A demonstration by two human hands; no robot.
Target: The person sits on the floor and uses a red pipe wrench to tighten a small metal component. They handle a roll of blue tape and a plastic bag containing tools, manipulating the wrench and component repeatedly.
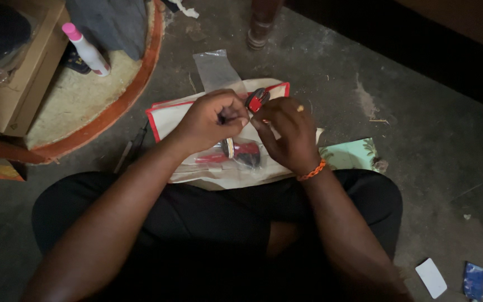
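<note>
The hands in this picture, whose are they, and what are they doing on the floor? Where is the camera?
The camera sits on a person's head and looks down, so you see what that person sees: their own two arms and crossed legs on a grey floor. The left hand and the right hand meet in the middle and pinch a small red and dark thing between the fingers; it is too small to name for sure. The right wrist wears an orange bracelet.

Under the hands lies a pale cloth with a red edge, with a clear plastic bag and some red and black pieces on it. Up on the left stands a round mat with a white bottle with a pink cap.
</note>
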